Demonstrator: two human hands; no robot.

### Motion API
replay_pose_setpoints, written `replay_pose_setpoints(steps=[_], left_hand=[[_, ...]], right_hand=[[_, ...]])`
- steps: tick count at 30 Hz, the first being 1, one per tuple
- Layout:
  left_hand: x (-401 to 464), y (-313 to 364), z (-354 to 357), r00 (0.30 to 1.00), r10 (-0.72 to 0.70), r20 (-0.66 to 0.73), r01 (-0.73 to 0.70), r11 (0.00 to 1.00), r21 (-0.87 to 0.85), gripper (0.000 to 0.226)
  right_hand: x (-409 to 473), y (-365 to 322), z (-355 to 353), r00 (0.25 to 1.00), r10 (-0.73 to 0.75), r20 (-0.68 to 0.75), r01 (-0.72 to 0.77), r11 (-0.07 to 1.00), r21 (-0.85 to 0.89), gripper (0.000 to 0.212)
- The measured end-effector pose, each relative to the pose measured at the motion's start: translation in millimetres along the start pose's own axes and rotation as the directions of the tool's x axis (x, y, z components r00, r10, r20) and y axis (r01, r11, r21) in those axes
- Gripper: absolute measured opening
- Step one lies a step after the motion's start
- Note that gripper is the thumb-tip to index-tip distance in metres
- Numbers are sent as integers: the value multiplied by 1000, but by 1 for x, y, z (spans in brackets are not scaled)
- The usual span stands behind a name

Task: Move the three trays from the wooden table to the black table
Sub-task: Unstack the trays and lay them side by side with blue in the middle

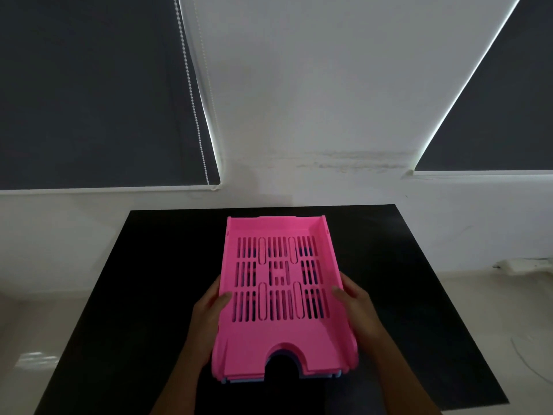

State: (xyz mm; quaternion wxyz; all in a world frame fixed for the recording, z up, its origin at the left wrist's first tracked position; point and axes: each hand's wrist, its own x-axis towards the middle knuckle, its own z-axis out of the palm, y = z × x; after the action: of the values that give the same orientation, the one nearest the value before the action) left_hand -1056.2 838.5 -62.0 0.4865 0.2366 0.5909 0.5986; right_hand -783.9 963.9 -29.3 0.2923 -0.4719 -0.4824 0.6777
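Both hands on the pink tray, over the black table

Left hand (pixel 209 310) grips the pink tray (pixel 281 333) on its 9 o'clock side, thumb hooked over the rim, and the right hand (pixel 356 304) does the same at 3 o'clock, both closed on it. Blue edges (pixel 236 381) peek out underneath at the near end, looks like more trays stacked under it. The whole lot sits mid black table (pixel 149 295); can't tell if it's touching down. Out at 12 there's a white wall (pixel 299 85) with dark blinds (pixel 89 85) at 10 and 2.
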Motion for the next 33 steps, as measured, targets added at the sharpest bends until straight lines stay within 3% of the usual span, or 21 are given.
replay_pose_setpoints(steps=[6,9,12,15,20,26,27,31,33], left_hand=[[-5,15,15,999,38,-26,-37,998,47,59],[-6,25,26,996,79,-31,-78,995,57,81],[-3,29,45,994,109,-31,-108,993,54,67],[1,28,70,995,99,-9,-99,994,37,73],[9,24,128,995,79,60,-85,992,94,50],[17,21,206,983,28,179,-56,987,153,49],[21,17,216,982,19,189,-51,985,162,53],[39,-6,249,981,-22,190,-16,981,194,102],[42,-12,262,982,-64,179,22,974,225,100]], right_hand=[[2,-3,4,997,-82,-3,81,990,-117,28],[5,-13,-7,992,-125,-1,124,986,-109,31],[8,-29,-22,987,-163,-15,160,980,-118,32],[7,-37,-47,986,-165,-29,160,980,-120,31],[2,-41,-107,981,-154,-119,138,982,-130,28],[1,-52,-187,964,-159,-214,136,983,-121,29],[1,-53,-200,962,-159,-222,137,984,-109,30],[2,-50,-240,958,-150,-244,127,986,-110,33],[3,-47,-252,960,-136,-246,110,987,-119,30]])
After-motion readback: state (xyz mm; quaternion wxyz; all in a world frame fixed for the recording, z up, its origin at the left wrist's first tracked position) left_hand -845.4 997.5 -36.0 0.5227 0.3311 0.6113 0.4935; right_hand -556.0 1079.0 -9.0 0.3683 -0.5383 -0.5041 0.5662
